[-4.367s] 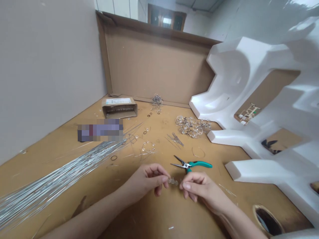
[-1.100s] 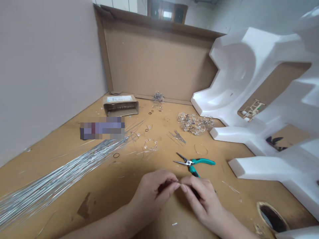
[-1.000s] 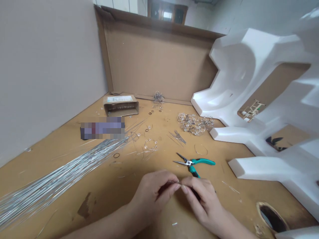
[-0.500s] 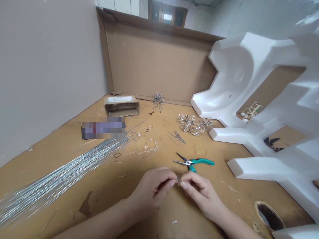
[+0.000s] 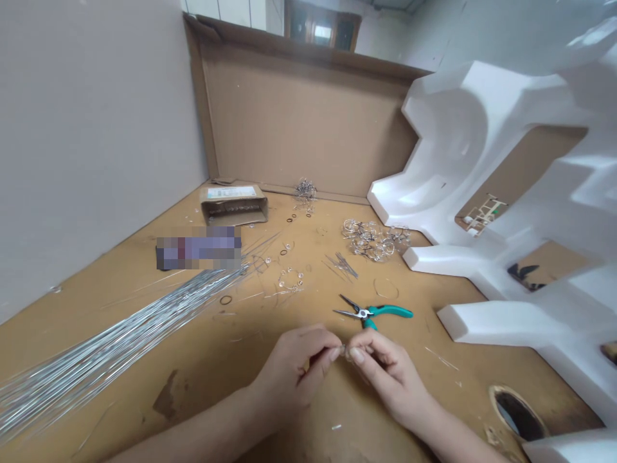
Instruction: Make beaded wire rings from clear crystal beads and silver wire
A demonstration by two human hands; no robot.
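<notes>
My left hand (image 5: 308, 360) and my right hand (image 5: 383, 366) meet at the fingertips above the board, both in a pinch. Between them is a tiny clear, shiny piece (image 5: 344, 350), mostly covered by the fingers and too small to name. Just beyond my right hand lie long-nose pliers (image 5: 393, 311) with teal handles, their jaws apart. Farther off, a ring of clear beads (image 5: 290, 279) lies flat, and short wire pieces (image 5: 343, 265) are in a small heap. A pile of beaded wire rings (image 5: 371, 239) sits at the back right.
A long bundle of silvery wires (image 5: 144, 331) stretches across the left side. Behind it are a blurred purple item (image 5: 207, 247) and a small open cardboard box (image 5: 233, 209). White moulded foam (image 5: 482, 325) borders the right, near a round hole (image 5: 519, 415). Cardboard (image 5: 308, 122) stands at the back.
My two hands stay together in nearly the same place; the right fingers have shifted slightly at the small piece. The whole view has moved a few pixels. Nothing else visibly differs.
</notes>
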